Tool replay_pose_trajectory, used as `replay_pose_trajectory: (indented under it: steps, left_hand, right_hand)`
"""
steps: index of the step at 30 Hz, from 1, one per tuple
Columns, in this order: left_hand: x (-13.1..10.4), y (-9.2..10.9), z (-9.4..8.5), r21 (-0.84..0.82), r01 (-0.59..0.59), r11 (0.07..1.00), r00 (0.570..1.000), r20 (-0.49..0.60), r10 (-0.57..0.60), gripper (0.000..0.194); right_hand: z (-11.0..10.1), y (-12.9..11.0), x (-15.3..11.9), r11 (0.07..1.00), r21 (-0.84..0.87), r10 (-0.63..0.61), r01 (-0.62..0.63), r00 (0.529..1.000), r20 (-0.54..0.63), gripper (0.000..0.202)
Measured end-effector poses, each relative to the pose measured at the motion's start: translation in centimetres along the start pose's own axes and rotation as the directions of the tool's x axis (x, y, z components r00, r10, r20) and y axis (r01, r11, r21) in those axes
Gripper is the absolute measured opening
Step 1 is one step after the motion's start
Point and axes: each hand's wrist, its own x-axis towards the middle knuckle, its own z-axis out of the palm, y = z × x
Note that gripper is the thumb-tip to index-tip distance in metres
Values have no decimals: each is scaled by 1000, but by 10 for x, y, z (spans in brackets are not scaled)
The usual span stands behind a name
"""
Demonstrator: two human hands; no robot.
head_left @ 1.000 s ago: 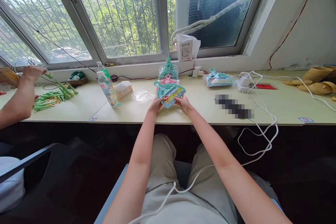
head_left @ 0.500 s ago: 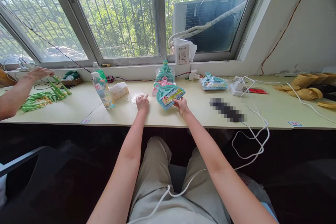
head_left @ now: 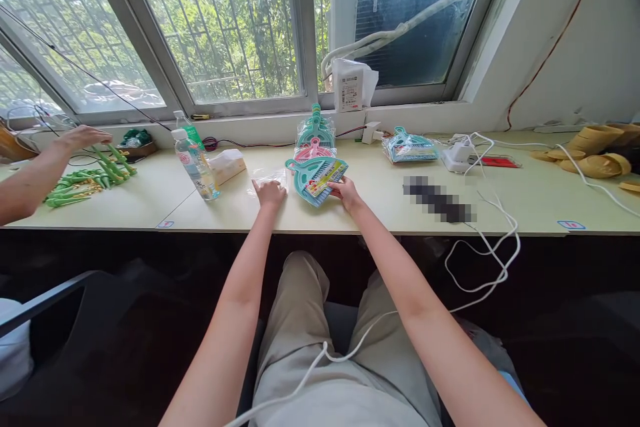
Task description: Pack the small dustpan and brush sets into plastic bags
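Note:
My right hand (head_left: 345,192) grips the right edge of a teal brush-and-dustpan set (head_left: 316,180) with a yellow label, held tilted over the table. On the left, my left hand (head_left: 271,193) rests with its fingers apart on a clear plastic bag (head_left: 265,179) lying flat. Just behind the held set are a pink set (head_left: 316,148) and green sets (head_left: 316,125) in clear wrapping. Another wrapped teal set (head_left: 410,147) lies farther right.
Two bottles (head_left: 196,167) and a tissue pack (head_left: 227,165) stand left. A co-worker's hand (head_left: 85,137) is over green stalks (head_left: 95,177) at far left. Right are a power strip (head_left: 457,157), white cables (head_left: 505,220) and tan objects (head_left: 595,153).
My left hand has spread its fingers over the clear bag and shifted slightly left. The held set has moved a little left with my right hand's grip kept. The view has tilted slightly.

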Motion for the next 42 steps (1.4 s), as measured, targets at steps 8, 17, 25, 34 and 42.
replay_pose_trajectory:
  steps: [8, 17, 25, 34, 42]
  left_hand:
    - [-1, -6, 3, -212, 29, 977, 992, -113, -54, 24]
    - [-1, -2, 0, -39, 95, 995, 993, -71, -98, 12]
    - [-8, 5, -15, -131, 67, 989, 955, -277, -102, 24]
    - [-17, 22, -32, -236, 16, 972, 957, -279, -84, 20]
    - [-13, 30, -22, -367, -156, 917, 966, -250, 65, 15]
  right_hand:
    - [0, 2, -1, 998, -57, 2, 3, 995, 95, 29]
    - [0, 4, 0, 996, -86, 7, 1, 995, 97, 27]
    - [1, 1, -2, 997, -71, 33, -30, 998, 51, 25]
    - [0, 2, -3, 999, -38, 7, 2, 972, 234, 28]
    - [1, 1, 0, 1000, 18, -6, 5, 998, 63, 22]
